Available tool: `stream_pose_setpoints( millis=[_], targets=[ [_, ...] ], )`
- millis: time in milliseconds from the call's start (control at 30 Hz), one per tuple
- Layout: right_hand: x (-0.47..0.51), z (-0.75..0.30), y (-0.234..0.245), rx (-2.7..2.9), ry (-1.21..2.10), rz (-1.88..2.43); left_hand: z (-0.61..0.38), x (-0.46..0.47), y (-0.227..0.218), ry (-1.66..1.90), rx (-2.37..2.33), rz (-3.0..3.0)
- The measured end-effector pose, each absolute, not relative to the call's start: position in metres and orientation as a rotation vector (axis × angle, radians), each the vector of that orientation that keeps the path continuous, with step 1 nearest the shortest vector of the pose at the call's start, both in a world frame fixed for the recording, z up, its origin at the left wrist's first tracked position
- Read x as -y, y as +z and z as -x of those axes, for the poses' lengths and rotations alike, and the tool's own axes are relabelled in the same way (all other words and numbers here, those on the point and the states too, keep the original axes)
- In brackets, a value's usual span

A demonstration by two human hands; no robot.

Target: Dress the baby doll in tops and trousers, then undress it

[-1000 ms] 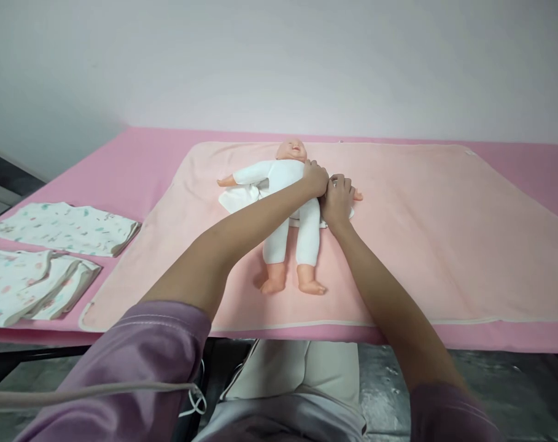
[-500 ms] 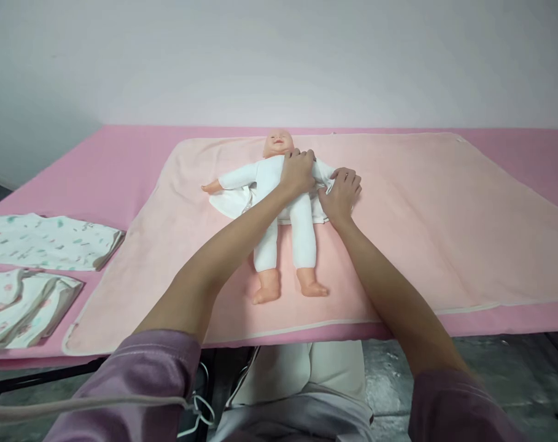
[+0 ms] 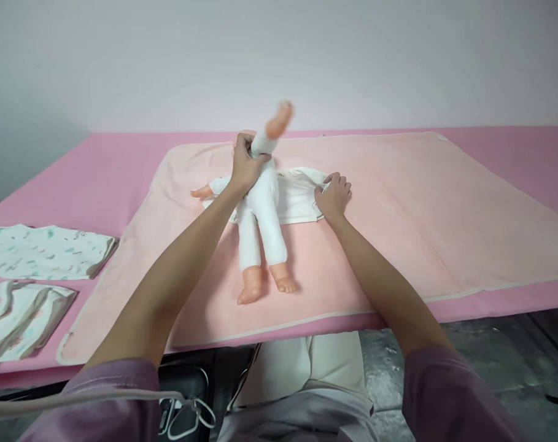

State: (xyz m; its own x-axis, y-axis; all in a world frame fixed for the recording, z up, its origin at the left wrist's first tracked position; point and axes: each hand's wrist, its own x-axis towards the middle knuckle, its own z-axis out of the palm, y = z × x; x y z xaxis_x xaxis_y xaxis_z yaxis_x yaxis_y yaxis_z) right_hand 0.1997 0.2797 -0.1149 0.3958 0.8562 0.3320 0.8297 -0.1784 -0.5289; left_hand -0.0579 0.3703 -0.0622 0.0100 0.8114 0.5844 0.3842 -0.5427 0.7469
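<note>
A baby doll [image 3: 264, 212] with a white cloth body lies rolled toward the left, its legs toward me. My left hand [image 3: 247, 164] is closed around its upper body near the shoulder and hides most of the head. One doll arm sticks up past my fingers, its hand [image 3: 280, 120] blurred. A white baby shirt [image 3: 299, 199] is spread flat beneath and to the right of the doll. At its right end my right hand [image 3: 335, 195] is closed on the shirt's edge. The doll's other arm [image 3: 202, 191] stretches out to the left.
A light pink blanket [image 3: 398, 233] with a pale border covers much of the pink table [image 3: 122, 162]. Folded printed baby clothes [image 3: 43, 252] lie at the left, with another folded stack [image 3: 21, 319] nearer me. A wall [image 3: 279, 61] stands behind the table.
The doll has been rolled to the left and its arm now points upward, out of the shirt. My left hand moved left with it. More of the shirt lies exposed; my right hand stays at its edge.
</note>
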Motion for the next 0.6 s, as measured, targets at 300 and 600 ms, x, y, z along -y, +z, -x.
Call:
stream_pose_setpoints(
  millis=[300, 600],
  targets=[
    [-0.275, -0.215, -0.097, 1.523, -0.067, 1.454, 0.047, -0.309, -0.047, 1.013, -1.189, -2.441],
    [-0.277, -0.206, -0.093, 1.342, -0.207, 1.511, 0.133, -0.271, -0.068, 0.717, -1.972, -2.159]
  ],
)
